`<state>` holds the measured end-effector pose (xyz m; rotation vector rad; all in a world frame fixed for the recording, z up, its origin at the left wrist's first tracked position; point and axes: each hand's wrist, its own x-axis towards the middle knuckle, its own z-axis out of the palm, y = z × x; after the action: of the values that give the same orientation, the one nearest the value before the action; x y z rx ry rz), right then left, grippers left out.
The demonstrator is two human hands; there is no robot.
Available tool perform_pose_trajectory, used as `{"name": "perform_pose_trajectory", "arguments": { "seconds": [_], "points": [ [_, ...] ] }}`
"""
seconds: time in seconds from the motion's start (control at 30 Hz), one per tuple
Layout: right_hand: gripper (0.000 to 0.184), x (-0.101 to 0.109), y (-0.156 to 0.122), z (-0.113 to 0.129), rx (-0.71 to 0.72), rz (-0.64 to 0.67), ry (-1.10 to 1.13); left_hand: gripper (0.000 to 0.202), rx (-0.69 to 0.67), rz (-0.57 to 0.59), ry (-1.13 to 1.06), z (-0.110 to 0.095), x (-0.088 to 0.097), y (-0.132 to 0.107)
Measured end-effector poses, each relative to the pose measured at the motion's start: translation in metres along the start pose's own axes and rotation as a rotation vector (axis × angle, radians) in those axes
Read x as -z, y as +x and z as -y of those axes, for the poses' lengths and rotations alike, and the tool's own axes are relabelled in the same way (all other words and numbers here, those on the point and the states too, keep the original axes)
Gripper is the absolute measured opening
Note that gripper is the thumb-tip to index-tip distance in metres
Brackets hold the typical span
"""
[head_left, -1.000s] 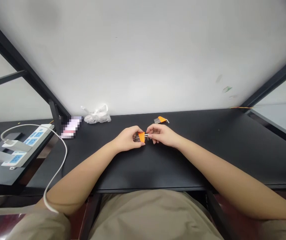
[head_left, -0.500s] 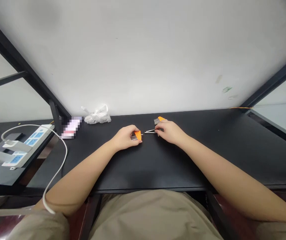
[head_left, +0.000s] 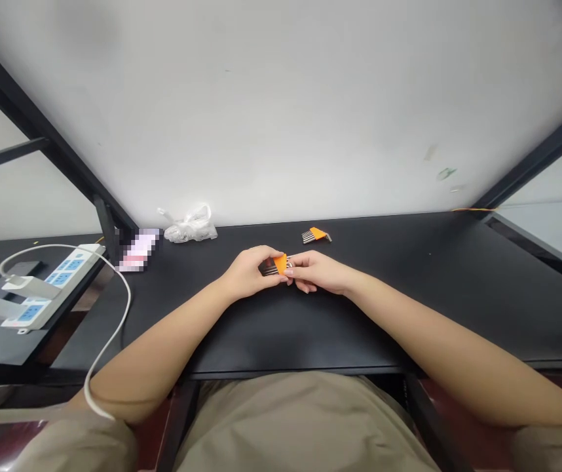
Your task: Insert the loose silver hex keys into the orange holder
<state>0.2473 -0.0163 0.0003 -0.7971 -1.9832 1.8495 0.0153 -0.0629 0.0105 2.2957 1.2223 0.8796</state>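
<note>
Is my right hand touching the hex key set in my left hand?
Touching. Head view: right hand pinches the hex key set that the left hand holds.

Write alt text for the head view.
The left hand and right hand together hold an orange hex key set at a black desk. A second set lies farther back; a white bag and a power strip sit to the left.

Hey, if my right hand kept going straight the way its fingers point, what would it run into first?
The orange hex key set: the right hand points left and its fingertips seem to touch it, with the left hand gripping it just beyond.
</note>
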Motion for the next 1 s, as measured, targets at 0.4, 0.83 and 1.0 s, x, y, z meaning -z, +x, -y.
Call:
{"name": "perform_pose_trajectory", "arguments": {
  "seconds": [0.4, 0.83, 1.0],
  "points": [
    [0.033, 0.005, 0.008, -0.011, -0.101, -0.177, 0.266, 0.041, 0.115, -0.041, 0.104, 0.009, -0.002, 0.002],
    [0.025, 0.009, 0.008, -0.015, -0.094, -0.188, 0.396, 0.039, 0.066, -0.033, 0.1, 0.017, 0.009, 0.0],
    [0.022, 0.008, 0.009, -0.015, -0.114, -0.231, 0.392, 0.042, 0.027, -0.026, 0.159, 0.019, 0.014, 0.0]
  ]
}}
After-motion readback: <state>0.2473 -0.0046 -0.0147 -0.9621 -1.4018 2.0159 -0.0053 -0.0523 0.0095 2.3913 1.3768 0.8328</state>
